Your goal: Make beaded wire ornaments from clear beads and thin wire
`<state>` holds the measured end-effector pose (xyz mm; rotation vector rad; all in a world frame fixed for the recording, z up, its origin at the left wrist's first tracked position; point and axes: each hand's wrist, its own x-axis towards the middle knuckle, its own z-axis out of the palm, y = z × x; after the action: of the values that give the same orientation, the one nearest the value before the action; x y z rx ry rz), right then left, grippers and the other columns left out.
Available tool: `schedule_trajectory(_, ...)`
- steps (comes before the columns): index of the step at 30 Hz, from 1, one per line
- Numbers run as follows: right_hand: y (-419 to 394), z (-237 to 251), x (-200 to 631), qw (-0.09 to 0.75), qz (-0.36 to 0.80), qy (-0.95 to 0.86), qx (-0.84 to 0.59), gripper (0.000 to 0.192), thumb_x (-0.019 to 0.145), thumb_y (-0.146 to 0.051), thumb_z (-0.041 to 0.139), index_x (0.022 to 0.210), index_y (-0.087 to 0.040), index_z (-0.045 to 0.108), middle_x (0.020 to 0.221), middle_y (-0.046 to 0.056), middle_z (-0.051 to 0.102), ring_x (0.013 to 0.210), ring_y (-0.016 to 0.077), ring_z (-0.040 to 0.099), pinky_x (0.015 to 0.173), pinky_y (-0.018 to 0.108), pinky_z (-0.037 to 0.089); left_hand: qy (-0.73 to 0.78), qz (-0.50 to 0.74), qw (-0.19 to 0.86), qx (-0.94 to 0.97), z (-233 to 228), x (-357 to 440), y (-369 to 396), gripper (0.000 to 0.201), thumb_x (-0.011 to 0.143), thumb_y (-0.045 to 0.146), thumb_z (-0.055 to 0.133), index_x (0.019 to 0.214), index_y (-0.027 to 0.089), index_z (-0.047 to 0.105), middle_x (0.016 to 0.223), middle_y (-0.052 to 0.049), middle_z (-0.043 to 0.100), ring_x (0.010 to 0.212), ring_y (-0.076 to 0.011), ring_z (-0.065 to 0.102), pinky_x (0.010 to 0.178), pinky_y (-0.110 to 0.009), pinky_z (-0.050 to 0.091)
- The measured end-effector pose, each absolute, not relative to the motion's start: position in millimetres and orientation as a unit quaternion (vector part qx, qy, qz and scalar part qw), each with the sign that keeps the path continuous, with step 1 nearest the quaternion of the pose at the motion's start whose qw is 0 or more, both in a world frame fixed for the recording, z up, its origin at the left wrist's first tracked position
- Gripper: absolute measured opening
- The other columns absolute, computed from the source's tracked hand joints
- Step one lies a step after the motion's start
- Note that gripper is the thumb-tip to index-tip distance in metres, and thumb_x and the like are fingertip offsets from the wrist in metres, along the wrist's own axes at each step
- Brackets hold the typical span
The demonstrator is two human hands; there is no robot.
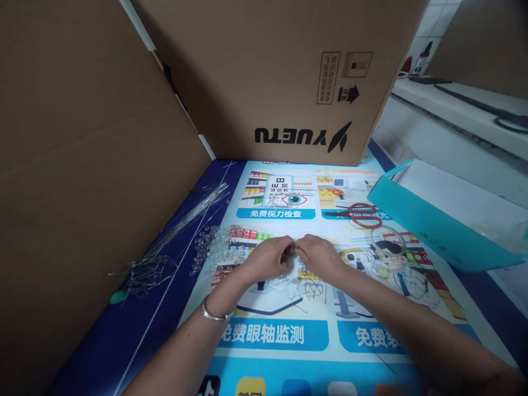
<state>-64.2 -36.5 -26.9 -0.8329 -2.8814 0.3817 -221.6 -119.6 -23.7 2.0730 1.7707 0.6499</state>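
My left hand (pixel 268 257) and my right hand (pixel 319 256) meet fingertip to fingertip over a printed poster (pixel 284 335), pinching a small clear bead piece on thin wire (pixel 293 254) between them. Loose wire loops (pixel 303 289) trail on the poster just below my hands. A pile of clear beads (pixel 216 245) lies to the left of my left hand. A silver bangle (pixel 215 313) circles my left wrist.
A bundle of thin wires (pixel 177 231) lies at the far left beside a cardboard wall (pixel 82 165). A large cardboard box (pixel 280 77) stands behind. Red-handled scissors (pixel 358 214) and a teal paper bag (pixel 437 220) lie to the right.
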Motion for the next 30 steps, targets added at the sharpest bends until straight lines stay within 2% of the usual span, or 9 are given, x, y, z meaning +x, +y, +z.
schedule_trajectory(5, -37, -28, -63, 0.073, 0.116, -0.950, -0.280, 0.024, 0.090, -0.030, 0.036, 0.091, -0.018, 0.057, 0.088, 0.005, 0.058, 0.083, 0.0151, 0.054, 0.069, 0.025, 0.036, 0.643, 0.203, 0.115, 0.729, -28, -216, -119, 0.018, 0.067, 0.013, 0.050, 0.084, 0.020, 0.047, 0.071, -0.002, 0.057, 0.067, -0.0175, 0.054, 0.057, -0.027, 0.034)
schedule_trajectory(10, -40, -30, -63, 0.081, 0.106, -0.950, -0.281, 0.024, 0.090, -0.030, 0.035, 0.092, -0.018, 0.056, 0.088, 0.004, 0.059, 0.083, 0.0154, 0.053, 0.069, 0.025, 0.037, 0.647, 0.201, 0.109, 0.727, -30, -217, -119, 0.018, 0.069, 0.014, 0.050, 0.086, 0.020, 0.046, 0.071, -0.001, 0.057, 0.066, -0.0173, 0.053, 0.056, -0.026, 0.034)
schedule_trajectory(22, -43, -36, -65, 0.100, 0.061, -0.957, -0.264, 0.023, 0.090, -0.024, 0.034, 0.087, -0.017, 0.055, 0.084, 0.006, 0.057, 0.083, 0.0167, 0.053, 0.070, 0.026, 0.037, 0.627, 0.244, 0.197, 0.713, -31, -226, -116, 0.017, 0.070, 0.012, 0.050, 0.084, 0.020, 0.047, 0.070, 0.002, 0.055, 0.064, -0.0131, 0.049, 0.056, -0.023, 0.034)
schedule_trajectory(30, -41, -41, -63, 0.125, 0.046, -0.960, -0.248, 0.021, 0.089, -0.021, 0.036, 0.087, -0.016, 0.056, 0.082, 0.006, 0.057, 0.082, 0.0163, 0.052, 0.070, 0.026, 0.037, 0.597, 0.241, 0.213, 0.735, -21, -227, -121, 0.021, 0.066, 0.009, 0.050, 0.085, 0.019, 0.049, 0.074, 0.001, 0.054, 0.068, -0.0134, 0.047, 0.060, -0.024, 0.036)
